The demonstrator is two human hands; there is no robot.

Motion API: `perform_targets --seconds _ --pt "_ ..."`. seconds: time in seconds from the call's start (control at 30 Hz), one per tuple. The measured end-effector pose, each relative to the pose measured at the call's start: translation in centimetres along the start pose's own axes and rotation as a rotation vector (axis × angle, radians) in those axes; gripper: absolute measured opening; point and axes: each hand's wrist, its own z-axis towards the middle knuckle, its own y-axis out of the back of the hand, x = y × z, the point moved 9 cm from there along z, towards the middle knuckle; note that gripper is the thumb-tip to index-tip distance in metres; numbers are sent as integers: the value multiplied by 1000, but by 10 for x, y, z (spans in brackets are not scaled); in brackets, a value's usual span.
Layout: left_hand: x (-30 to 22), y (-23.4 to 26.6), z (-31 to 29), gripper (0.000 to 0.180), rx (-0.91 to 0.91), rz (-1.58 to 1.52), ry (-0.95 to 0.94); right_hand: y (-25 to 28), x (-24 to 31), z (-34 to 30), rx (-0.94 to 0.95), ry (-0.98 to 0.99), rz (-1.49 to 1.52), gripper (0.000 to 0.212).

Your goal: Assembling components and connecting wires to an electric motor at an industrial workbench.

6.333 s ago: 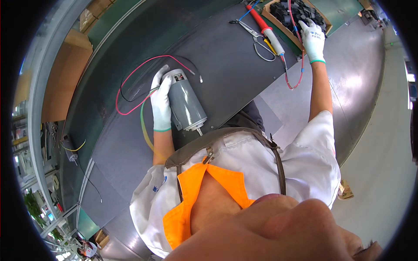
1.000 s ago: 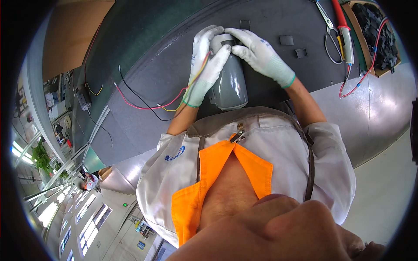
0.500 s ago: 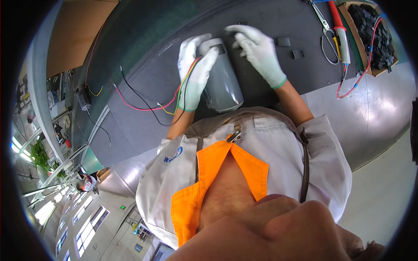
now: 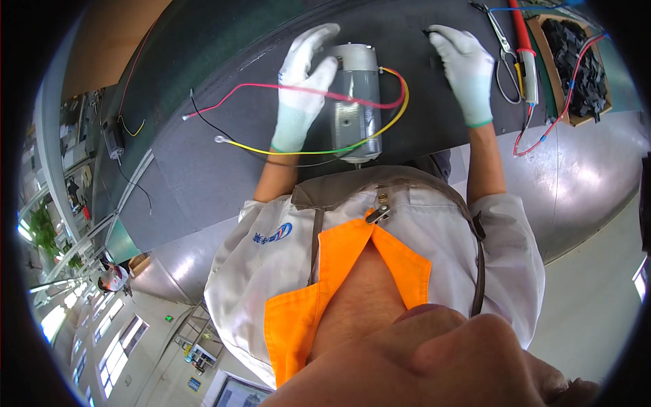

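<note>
A grey cylindrical motor [image 4: 344,122] lies on the dark mat in front of me, its silver end cap pointing away and its shaft end near my body. Pink-red, yellow-green and black wires leave its right side and loop left across it. My white-gloved left hand [image 4: 305,85] is beside its left side, fingers and thumb apart; the thumb is close to the casing, and whether it touches is unclear. To the right, my gloved right hand [image 4: 466,74] reaches over the mat. A small black piece [image 4: 426,31] shows at its pinched fingertips, its shape hard to make out.
Scissors [image 4: 503,51] and a red-and-white handled tool [image 4: 526,54] with a cord lie at the right. Beyond them stands a cardboard box [image 4: 599,110] of black parts. A smaller motor [image 4: 114,140] with wires sits at the far left.
The motor has turned, so its wires now come from its right side and cross over it. My right hand has moved right, away from the motor, with a black piece at its fingertips.
</note>
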Motion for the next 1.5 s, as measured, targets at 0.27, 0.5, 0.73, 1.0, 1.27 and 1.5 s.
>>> perform_targets --seconds 0.27,0.5,0.73,1.0,1.27,1.5 --pt "31 -38 -16 35 -87 -318 189 -27 20 -38 225 -295 743 30" --pt "15 -46 -13 33 -100 -354 198 -47 50 -41 304 -319 623 32" --pt "13 -55 -8 30 -51 -359 147 -46 47 -43 333 -330 574 38" --pt "10 -62 -7 26 43 -182 103 -57 45 -26 582 -230 224 59" --pt "18 -71 -8 31 96 -345 230 -75 6 -18 1070 -293 321 62" --pt "6 -61 -3 26 45 -192 141 -71 12 -23 955 -315 234 60"
